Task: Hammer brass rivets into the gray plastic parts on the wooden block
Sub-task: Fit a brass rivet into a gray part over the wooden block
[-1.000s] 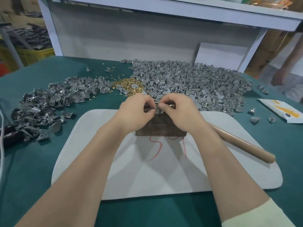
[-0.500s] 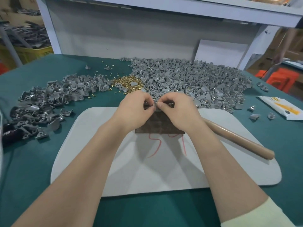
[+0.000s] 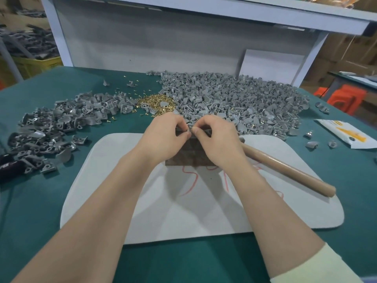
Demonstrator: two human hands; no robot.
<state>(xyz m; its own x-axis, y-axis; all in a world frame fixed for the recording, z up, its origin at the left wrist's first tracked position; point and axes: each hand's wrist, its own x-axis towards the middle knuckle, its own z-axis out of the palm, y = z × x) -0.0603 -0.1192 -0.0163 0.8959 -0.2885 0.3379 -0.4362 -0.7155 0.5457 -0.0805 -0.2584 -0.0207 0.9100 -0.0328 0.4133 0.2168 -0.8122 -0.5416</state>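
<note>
The left grip (image 3: 165, 137) and right grip (image 3: 218, 139) hide most of the gray part (image 3: 190, 127) and the top of the wooden block (image 3: 191, 157). The hammer (image 3: 285, 170) has its head hidden behind the right grip. The left edge cuts off a black thing (image 3: 10, 166).

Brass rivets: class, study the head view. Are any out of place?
Yes. Most sit in one heap, but loose rivets are scattered over the green cloth behind and left of it, as if spilled. A few gray parts also stray near the white packet.
</note>
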